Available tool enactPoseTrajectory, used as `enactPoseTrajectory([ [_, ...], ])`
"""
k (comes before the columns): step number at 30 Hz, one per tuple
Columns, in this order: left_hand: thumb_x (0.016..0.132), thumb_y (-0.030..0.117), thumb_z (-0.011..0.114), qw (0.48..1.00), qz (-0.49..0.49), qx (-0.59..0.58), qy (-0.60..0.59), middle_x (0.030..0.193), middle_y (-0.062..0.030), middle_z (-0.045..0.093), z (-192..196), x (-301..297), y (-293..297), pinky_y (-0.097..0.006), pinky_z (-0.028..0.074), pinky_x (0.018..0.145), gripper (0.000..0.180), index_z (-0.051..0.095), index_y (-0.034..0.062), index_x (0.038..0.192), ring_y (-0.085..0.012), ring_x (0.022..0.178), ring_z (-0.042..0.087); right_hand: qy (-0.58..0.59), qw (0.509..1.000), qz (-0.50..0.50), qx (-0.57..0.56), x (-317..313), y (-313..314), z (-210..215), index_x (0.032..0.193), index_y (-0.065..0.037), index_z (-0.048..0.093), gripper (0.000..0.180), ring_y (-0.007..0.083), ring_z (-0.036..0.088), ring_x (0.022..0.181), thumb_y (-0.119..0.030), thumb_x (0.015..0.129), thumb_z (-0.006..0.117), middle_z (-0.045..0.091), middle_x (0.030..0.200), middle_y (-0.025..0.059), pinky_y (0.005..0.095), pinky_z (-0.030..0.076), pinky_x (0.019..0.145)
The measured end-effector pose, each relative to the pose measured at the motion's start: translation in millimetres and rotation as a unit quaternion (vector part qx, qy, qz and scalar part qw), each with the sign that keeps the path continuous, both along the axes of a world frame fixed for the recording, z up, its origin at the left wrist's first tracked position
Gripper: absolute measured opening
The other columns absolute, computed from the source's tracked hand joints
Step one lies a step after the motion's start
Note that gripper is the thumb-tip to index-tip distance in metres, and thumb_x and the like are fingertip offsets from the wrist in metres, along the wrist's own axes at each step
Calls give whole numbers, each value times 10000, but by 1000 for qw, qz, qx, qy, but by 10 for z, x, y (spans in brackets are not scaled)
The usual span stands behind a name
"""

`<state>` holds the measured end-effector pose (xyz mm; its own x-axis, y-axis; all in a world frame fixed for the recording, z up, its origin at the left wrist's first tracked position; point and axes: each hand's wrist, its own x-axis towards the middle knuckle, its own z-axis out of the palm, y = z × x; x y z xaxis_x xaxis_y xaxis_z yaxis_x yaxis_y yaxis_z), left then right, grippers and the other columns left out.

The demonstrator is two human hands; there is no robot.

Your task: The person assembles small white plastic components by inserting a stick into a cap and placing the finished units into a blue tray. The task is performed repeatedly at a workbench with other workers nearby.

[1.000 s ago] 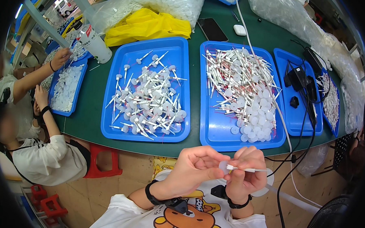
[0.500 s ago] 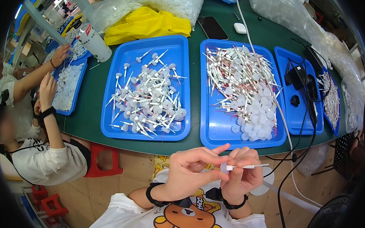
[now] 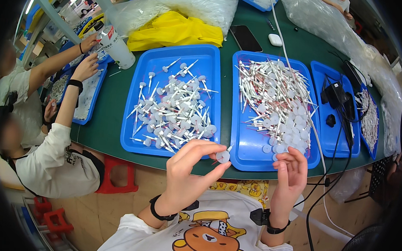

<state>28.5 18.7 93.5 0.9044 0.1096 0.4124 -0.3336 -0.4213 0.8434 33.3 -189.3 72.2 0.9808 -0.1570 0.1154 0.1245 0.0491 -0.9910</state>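
Observation:
Between thumb and index finger, my left hand (image 3: 183,172) pinches a translucent white disc with a thin white stem (image 3: 223,157) and a fine red wire. It hovers by the front edges of two blue trays. My right hand (image 3: 289,178) is at the front of the right blue tray (image 3: 249,160), empty, its fingers bent and apart from the thumb, near the loose round discs (image 3: 295,129). Behind the discs lies a heap of white stems with red wires (image 3: 265,81). The left blue tray (image 3: 138,73) holds many joined disc-and-stem pieces (image 3: 174,111).
A third blue tray (image 3: 335,142) carries black cables and an adapter (image 3: 335,92). Farther back lie a phone (image 3: 245,38), a white case (image 3: 275,40), a yellow bag (image 3: 173,32) and a cup (image 3: 118,48). Co-workers sit at left; a white cable (image 3: 297,76) crosses the right tray.
My hands have moved apart. The left carries the disc-and-stem piece away to the left, over the table edge; the right has let go and moved right, toward the discs.

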Motion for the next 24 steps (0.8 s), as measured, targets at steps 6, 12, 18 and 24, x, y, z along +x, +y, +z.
enactPoseTrajectory([
  [6, 697, -8, 812, 1000, 13, 17, -1, 945, -88, 670, 7, 20, 73, -278, 524, 696, 330, 699, 26, 1005, -155, 741, 641, 27, 999, 21, -19, -17, -37, 1, 1195, 43, 539, 295, 143, 580, 943, 45, 903, 580, 609, 1034, 105, 269, 467, 846],
  [12, 682, -16, 823, 999, 23, 29, -3, 957, -87, 682, 61, 21, 111, -275, 508, 726, 312, 700, 6, 969, -155, 792, 624, 25, 997, 59, -48, -15, -21, -32, 1121, 41, 581, 235, 153, 587, 943, 57, 887, 595, 609, 1029, 100, 276, 461, 841],
  [18, 732, 61, 807, 956, 253, 148, 1, 1161, -157, 623, 56, 171, 475, -378, 449, 920, 510, 606, 5, 1198, -289, 1032, 584, -21, 982, 40, -182, 95, -123, 52, 1009, 22, 631, 150, 148, 591, 869, 53, 863, 611, 619, 960, 84, 267, 462, 793],
  [24, 766, 94, 763, 954, 176, 240, -25, 1202, -146, 590, 73, 125, -11, -433, 378, 999, 528, 567, 40, 1252, -336, 1133, 528, -38, 977, -25, -209, 272, -292, 258, 962, 29, 640, 96, 139, 588, 823, 43, 873, 606, 624, 909, 68, 257, 460, 775],
])
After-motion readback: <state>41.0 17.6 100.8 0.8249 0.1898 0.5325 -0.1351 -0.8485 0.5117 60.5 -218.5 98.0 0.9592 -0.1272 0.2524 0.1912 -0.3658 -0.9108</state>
